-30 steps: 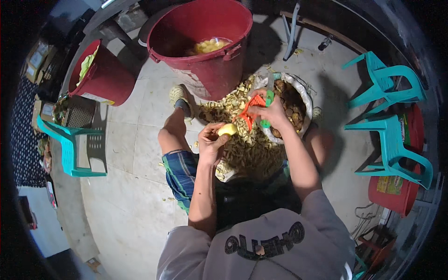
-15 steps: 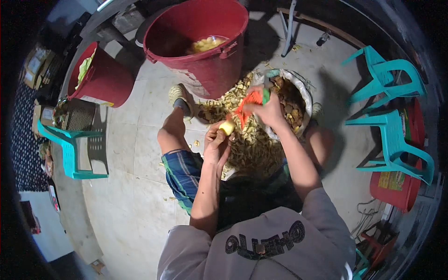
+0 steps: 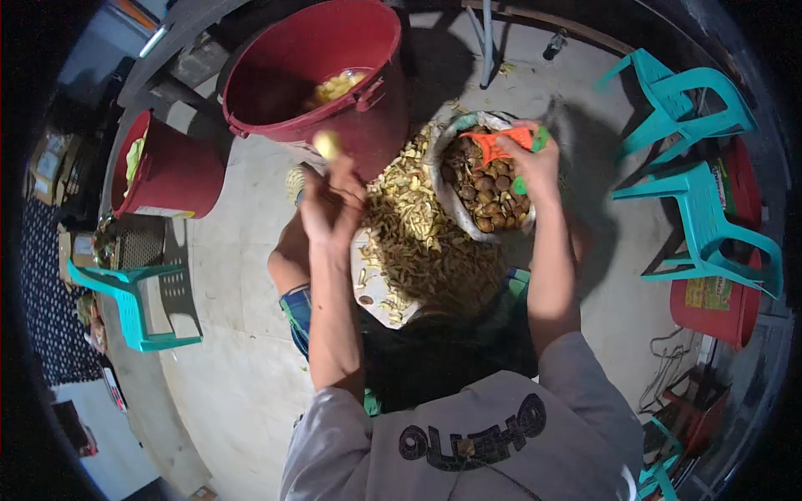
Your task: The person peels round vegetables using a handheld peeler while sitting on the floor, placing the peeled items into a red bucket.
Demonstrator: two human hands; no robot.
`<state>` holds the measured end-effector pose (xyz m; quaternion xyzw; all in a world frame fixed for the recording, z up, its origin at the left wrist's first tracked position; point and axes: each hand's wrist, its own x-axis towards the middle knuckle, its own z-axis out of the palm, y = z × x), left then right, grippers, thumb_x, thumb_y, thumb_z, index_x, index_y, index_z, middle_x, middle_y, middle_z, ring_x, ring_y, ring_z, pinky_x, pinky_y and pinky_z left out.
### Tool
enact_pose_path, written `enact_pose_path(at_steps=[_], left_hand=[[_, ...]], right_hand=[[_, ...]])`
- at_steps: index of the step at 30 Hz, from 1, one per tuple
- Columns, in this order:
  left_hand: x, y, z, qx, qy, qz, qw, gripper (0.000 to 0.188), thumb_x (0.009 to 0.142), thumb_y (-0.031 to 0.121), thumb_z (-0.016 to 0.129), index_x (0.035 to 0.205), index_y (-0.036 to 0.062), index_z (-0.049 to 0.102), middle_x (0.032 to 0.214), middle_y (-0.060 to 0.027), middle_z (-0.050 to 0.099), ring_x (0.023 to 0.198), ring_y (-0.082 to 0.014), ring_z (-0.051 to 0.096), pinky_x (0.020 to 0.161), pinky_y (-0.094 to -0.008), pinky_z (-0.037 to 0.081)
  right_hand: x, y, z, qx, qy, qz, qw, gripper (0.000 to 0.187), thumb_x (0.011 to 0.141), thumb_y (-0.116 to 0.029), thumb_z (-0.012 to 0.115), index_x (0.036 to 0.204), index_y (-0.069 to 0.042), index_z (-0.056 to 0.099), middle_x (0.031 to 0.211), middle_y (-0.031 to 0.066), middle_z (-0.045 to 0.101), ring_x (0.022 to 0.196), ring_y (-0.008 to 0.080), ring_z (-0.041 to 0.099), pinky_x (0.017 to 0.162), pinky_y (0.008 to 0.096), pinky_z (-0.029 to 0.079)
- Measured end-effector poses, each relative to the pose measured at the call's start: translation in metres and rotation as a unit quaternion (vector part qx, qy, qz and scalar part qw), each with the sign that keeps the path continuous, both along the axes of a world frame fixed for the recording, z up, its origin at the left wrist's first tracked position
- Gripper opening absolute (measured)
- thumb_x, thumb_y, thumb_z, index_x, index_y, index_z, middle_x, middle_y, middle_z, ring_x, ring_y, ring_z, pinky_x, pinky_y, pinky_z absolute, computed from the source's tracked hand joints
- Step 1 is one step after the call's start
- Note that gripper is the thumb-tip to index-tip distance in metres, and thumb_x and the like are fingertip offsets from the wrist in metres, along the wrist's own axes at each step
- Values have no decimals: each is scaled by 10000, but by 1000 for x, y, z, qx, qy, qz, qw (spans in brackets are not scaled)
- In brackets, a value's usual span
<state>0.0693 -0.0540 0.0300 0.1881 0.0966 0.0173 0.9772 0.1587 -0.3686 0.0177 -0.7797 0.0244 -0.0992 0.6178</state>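
A pale peeled potato (image 3: pixel 326 144), blurred, is just beyond the fingertips of my left hand (image 3: pixel 334 204), in front of the big red tub (image 3: pixel 380 125). The fingers of that hand are spread, and the potato seems loose from them. Peeled potatoes (image 3: pixel 338 86) lie inside the tub. My right hand (image 3: pixel 537 163) grips an orange-and-green peeler (image 3: pixel 494 144) above an open white sack (image 3: pixel 455 209). Round brown unpeeled potatoes (image 3: pixel 493 196) fill the sack. A heap of peelings (image 3: pixel 434 267) spreads between my legs, beside the sack.
A smaller red bucket (image 3: pixel 184 171) holding something light green stands at left, near a teal plastic chair (image 3: pixel 134 305). Two more teal chairs (image 3: pixel 702 221) stand at right, with red containers (image 3: pixel 710 313) behind them. A metal leg (image 3: pixel 486 50) stands beyond the sack.
My left hand has moved up and left toward the tub with the potato, its fingers opening. My right hand has shifted right with the peeler, away from the potato and over the sack.
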Motion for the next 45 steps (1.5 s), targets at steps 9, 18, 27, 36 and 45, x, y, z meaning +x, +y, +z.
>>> enact_pose_path(at_steps=[9, 18, 27, 36, 45], left_hand=[[69, -53, -115, 319, 120, -122, 932, 232, 920, 278, 478, 1005, 70, 536, 829, -76, 596, 751, -177, 556, 660, -310, 457], [49, -143, -300, 583, 212, -252, 743, 238, 820, 202, 577, 927, 20, 688, 733, -103, 668, 549, -204, 606, 492, -304, 478], [181, -226, -356, 791, -101, -287, 531, 291, 778, 252, 592, 1020, 94, 627, 969, -194, 597, 977, -352, 589, 805, -448, 506], [151, -246, -401, 843, -90, -225, 481, 540, 698, 171, 705, 1202, 96, 529, 1164, -213, 532, 1018, -418, 549, 822, -469, 496], [68, -151, -278, 128, 135, -213, 959, 393, 868, 24, 566, 1253, 41, 483, 1150, -97, 577, 942, -230, 602, 824, -351, 514]], right_hand=[[24, -78, -12, 87, 3, -120, 989, 338, 750, -198, 783, 986, -41, 599, 831, 16, 626, 599, 79, 534, 525, 251, 429], [34, -113, 6, 82, 18, -192, 978, 364, 758, -214, 764, 1006, -7, 596, 874, 61, 640, 791, 148, 608, 746, 294, 488], [48, -135, 1, -8, 99, -218, 971, 431, 719, -210, 778, 1087, -71, 603, 860, 2, 613, 664, 63, 544, 492, 201, 402], [55, -115, -14, -23, 53, -154, 986, 415, 730, -96, 765, 1095, -21, 581, 911, 59, 630, 791, 121, 600, 707, 248, 486], [57, -86, -37, -36, 43, -62, 997, 369, 732, -207, 784, 1004, -39, 600, 874, 38, 624, 792, 149, 576, 730, 297, 483]])
